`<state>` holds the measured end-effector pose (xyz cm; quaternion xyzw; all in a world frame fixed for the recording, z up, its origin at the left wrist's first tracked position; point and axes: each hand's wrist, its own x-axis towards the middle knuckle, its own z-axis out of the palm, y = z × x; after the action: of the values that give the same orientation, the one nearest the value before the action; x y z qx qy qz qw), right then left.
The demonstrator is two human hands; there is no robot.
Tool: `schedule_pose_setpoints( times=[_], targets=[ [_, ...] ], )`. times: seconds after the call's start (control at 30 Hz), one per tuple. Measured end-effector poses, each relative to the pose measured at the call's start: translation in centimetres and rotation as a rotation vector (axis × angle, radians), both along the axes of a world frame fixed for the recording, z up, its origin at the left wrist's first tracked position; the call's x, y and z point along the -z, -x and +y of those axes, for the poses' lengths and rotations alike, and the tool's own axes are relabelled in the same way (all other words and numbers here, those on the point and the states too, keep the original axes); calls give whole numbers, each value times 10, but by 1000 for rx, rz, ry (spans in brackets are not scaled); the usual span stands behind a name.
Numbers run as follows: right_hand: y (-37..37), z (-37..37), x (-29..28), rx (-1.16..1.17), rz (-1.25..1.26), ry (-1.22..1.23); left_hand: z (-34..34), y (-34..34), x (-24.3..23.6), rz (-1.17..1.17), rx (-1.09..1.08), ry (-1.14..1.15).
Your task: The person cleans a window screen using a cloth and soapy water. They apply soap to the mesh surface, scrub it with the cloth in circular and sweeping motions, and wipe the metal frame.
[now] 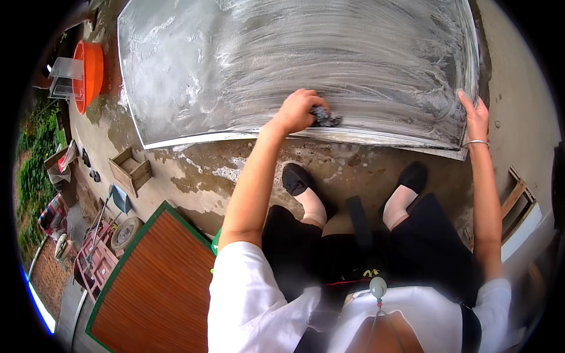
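A large grey flat panel (253,65) with a pale rim lies in front of me, streaked with white suds. Near its front edge my left hand (299,112) is closed around a dark, crumpled scrubbing pad (325,117), which rests on the wet surface. The pad's exact material is hard to make out. At the panel's right edge, close to the near corner, my right hand (475,116) grips the rim. Its thumb lies on top, and the other fingers are partly hidden.
An orange basin (89,76) with clear panels in it stands at the far left. Nearer are a wooden box (130,170), a blue dustpan (120,199) and a green-edged brown panel (159,282). A wooden frame (517,197) lies at right. Suds wet the concrete around my feet.
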<state>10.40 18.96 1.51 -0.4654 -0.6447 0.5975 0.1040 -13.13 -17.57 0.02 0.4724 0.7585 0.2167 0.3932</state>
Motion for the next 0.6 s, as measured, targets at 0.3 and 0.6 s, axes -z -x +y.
schedule_pose_setpoints(
  times=[0.3, 0.6],
  targets=[
    [3, -6, -6, 14, -29, 70, -46, 3, -10, -203, -554, 170],
    [13, -6, 2, 1, -60, 108, 130, -135, -62, -125, -247, -595]
  ],
)
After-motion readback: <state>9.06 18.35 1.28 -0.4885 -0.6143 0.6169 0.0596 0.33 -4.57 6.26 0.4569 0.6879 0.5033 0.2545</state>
